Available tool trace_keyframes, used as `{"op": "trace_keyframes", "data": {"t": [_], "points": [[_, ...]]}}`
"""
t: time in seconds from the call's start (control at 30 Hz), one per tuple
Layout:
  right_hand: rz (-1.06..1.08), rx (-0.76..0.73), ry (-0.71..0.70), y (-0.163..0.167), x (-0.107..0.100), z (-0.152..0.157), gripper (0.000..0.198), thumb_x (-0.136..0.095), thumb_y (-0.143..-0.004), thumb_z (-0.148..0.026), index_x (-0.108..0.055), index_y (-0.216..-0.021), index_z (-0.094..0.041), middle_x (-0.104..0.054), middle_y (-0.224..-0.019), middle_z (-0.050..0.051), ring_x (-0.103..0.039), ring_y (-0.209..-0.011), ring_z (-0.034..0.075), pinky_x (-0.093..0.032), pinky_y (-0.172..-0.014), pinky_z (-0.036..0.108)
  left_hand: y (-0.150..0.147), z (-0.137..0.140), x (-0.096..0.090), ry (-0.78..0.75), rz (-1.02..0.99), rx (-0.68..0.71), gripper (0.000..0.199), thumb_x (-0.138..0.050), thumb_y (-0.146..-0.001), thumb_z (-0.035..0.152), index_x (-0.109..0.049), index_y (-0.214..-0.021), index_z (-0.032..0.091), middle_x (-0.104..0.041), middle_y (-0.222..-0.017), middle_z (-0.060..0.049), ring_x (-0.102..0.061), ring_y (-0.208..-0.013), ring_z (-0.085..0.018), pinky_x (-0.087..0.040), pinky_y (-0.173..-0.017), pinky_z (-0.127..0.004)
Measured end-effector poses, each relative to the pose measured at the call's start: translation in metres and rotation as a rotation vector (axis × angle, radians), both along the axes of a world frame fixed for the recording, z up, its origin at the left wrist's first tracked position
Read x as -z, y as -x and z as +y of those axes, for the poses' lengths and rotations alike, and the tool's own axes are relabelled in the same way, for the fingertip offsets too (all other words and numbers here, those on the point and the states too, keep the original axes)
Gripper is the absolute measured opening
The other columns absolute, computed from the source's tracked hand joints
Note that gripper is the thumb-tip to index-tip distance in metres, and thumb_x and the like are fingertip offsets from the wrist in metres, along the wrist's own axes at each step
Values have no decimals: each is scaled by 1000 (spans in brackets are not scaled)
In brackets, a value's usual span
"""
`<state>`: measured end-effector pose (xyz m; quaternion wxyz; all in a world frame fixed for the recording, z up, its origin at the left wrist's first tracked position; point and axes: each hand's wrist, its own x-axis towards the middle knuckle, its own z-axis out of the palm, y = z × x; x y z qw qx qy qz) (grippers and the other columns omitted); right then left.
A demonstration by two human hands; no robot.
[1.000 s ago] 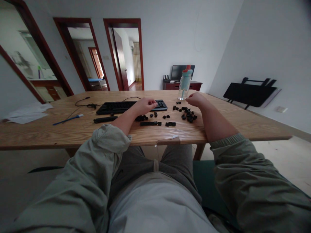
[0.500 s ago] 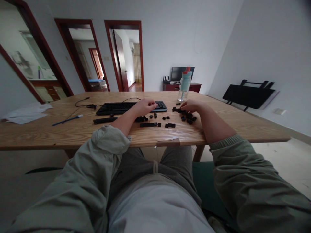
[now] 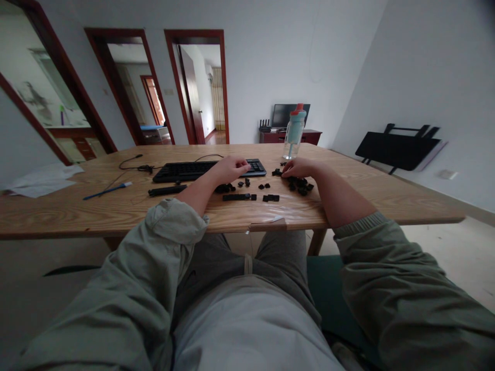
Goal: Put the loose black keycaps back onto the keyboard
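Note:
A black keyboard (image 3: 181, 172) lies lengthwise across the table. My left hand (image 3: 232, 169) rests over its right half, fingers curled together; what they hold, if anything, is hidden. Loose black keycaps (image 3: 299, 186) lie in a heap to the right of the keyboard. Over the heap's far left side my right hand (image 3: 299, 167) reaches down, its fingertips pinched together at a small keycap. Several more keycaps lie in front of the keyboard, among them a long spacebar-like strip (image 3: 235, 197). Some pieces are partly covered by my left wrist.
A clear bottle with a red lid (image 3: 295, 131) stands behind my right hand. On the left are a blue brush (image 3: 106, 191), a coiled cable (image 3: 145, 168), white paper (image 3: 40, 179) and a black bar-shaped piece (image 3: 167, 190). Brown tape (image 3: 266, 225) covers the table's front edge.
My right hand has shifted slightly left at the keycap heap, and its fingertips now touch down between the pieces. My left hand has stayed over the keyboard.

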<state>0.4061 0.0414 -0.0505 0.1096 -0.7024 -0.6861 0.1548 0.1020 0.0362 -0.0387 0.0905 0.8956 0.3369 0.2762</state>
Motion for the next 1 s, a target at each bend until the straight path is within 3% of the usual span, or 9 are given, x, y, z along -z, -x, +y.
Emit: {"op": "trace_keyframes", "data": {"t": [0.23, 0.8, 1.0], "points": [[-6, -19, -10, 0, 1, 3, 28, -71, -82, -36, -75, -103, -19, -71, -97, 8, -61, -76, 18, -48, -57, 24, -1, -4, -2, 4, -1, -4, 34, -53, -86, 44, -70, -82, 15, -65, -70, -2, -52, -66, -15, -36, -62, -29], [-22, -130, 18, 5, 0, 0, 36, -69, -84, -45, -74, -110, -20, -70, -91, 8, -60, -70, 17, -45, -55, 24, -1, 1, 0, 26, 14, 16, 31, -55, -87, 42, -71, -85, 15, -68, -75, -3, -55, -66, -15, -39, -63, -28], [21, -79, 42, 3, -7, -5, 39, -70, -84, -51, -73, -107, -20, -70, -92, 9, -62, -74, 19, -49, -60, 27, -1, -1, -1, 44, 17, 5, 31, -56, -86, 43, -71, -87, 15, -69, -75, -3, -57, -67, -15, -40, -64, -28]]}}
